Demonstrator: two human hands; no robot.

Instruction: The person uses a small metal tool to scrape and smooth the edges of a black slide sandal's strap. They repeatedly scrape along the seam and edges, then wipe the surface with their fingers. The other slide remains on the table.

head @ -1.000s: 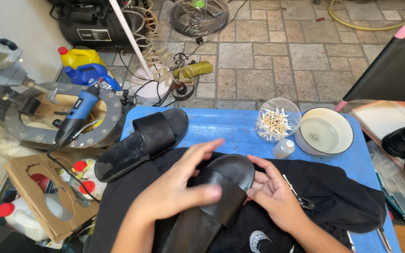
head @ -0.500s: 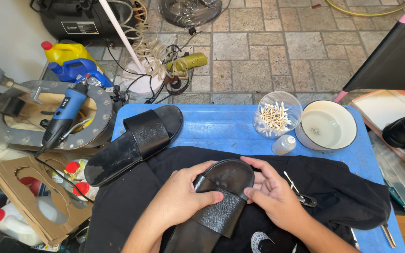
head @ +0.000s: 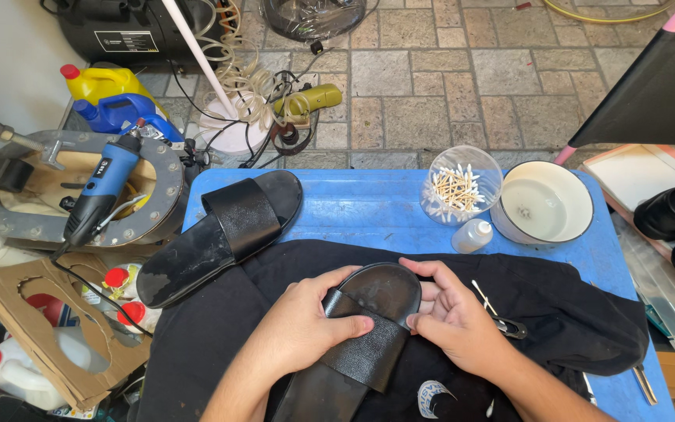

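Your black slide sandal (head: 357, 344) with its grained strap, black cloth (head: 556, 305) beneath, bright blue table (head: 369, 207), white bowl (head: 542, 205) with dark rim, yellow jug (head: 111, 80)

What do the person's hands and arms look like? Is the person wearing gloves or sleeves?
No gloves and no sleeves. The left hand and the right hand are both bare, and so are the forearms as far as the picture shows. I see no rings, watch or bracelet. The fingernails are short and plain.
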